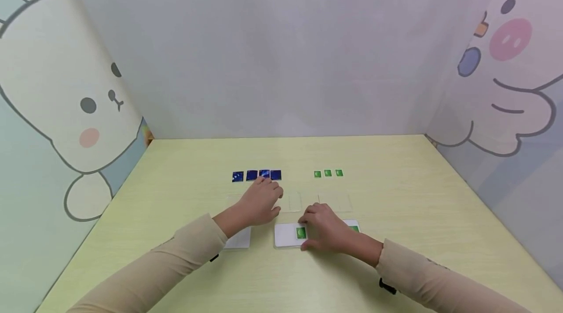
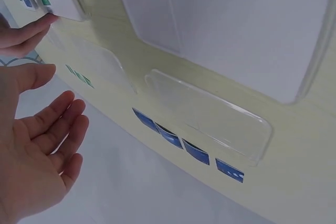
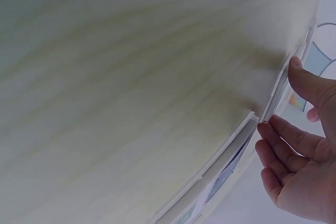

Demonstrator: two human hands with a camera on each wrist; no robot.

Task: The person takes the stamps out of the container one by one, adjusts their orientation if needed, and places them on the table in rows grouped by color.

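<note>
My left hand (image 1: 260, 200) hovers over the table just below a row of blue picture pieces (image 1: 251, 175), its fingers loosely bent. In the left wrist view its palm and fingers hold nothing. My right hand (image 1: 326, 229) grips a white rectangular panel (image 1: 285, 235) across its width, thumb at the near edge and fingertips at the far edge. A small green picture piece (image 1: 301, 233) lies on that panel beside the fingers. The right wrist view shows the thumb and fingers (image 3: 286, 137) at the panel's edges. Part of the panel is hidden under the hand.
Another white panel (image 1: 238, 239) lies under the left forearm. Clear plastic covers (image 1: 338, 201) rest in the middle. Three green pieces (image 1: 328, 173) stand in a row at the back right. A further green piece (image 1: 354, 228) shows beyond the right hand. Printed curtains surround the table (image 1: 396, 176).
</note>
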